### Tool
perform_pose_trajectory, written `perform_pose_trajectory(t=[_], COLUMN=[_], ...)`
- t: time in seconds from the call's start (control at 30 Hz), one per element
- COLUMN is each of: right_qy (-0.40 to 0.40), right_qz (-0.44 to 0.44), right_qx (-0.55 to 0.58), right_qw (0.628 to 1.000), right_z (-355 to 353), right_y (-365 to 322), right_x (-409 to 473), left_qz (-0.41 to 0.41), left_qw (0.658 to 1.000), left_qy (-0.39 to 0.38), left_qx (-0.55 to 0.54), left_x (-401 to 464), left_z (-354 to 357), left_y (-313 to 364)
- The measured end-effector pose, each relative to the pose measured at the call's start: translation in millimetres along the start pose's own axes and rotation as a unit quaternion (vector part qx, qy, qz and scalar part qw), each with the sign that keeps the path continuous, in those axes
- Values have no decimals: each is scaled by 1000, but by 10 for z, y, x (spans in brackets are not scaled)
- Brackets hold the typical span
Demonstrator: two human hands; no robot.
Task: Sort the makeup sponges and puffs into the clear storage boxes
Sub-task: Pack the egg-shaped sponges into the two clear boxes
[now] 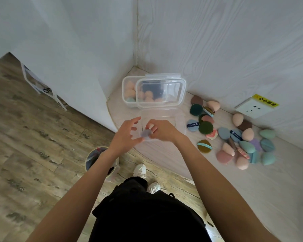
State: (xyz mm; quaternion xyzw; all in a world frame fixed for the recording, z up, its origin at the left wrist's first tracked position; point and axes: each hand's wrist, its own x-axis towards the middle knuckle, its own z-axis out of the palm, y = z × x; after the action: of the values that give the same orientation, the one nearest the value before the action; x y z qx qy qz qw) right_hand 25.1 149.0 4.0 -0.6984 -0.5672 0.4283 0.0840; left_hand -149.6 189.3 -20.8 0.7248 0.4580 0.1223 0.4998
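Right hand [162,131] pinches a small lilac-grey puff [146,133] at its fingers, over the near clear box [179,123]. Left hand [125,135] hangs spread beside it, holding nothing. Risks: light pinch slips — puff drops off the desk [164,154] edge; or it lands with the sponges in the far box [125,84].

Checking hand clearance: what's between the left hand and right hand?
Head view: a small grey-blue puff, pinched by the right hand; the left hand is open beside it.
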Motion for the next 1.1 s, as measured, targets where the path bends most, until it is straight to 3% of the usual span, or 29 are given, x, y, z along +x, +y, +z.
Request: perform_pose_trajectory(t=[0.3,0.4,0.5,0.6,0.77,0.87,1.0,1.1], right_qy=[-21,7,43,112,270,369,427,393], right_qz=[39,44,46,31,89,155,256,294], right_qx=[136,178,227,255,289,291,160,71], right_qw=[990,983,972,960,914,869,852,869], right_z=[-54,-61,-94,-164,-191,-121,-82,-49], right_y=[-1,-25,-6,104,605,1013,1468,1677], right_x=[-74,-118,-228,-499,-1068,-1382,-1682,-1783], left_qz=[-11,-1,34,123,264,301,249,213], left_qw=[999,996,989,977,957,947,939,943], left_qy=[48,80,132,158,71,-62,-192,-177], left_qx=[20,37,50,74,96,88,139,184], left_x=[-51,-74,-101,-80,137,367,714,985], left_z=[-25,-45,-34,22,290,692,1333,1695], left_y=[1,71,158,311,754,1073,1376,1434])
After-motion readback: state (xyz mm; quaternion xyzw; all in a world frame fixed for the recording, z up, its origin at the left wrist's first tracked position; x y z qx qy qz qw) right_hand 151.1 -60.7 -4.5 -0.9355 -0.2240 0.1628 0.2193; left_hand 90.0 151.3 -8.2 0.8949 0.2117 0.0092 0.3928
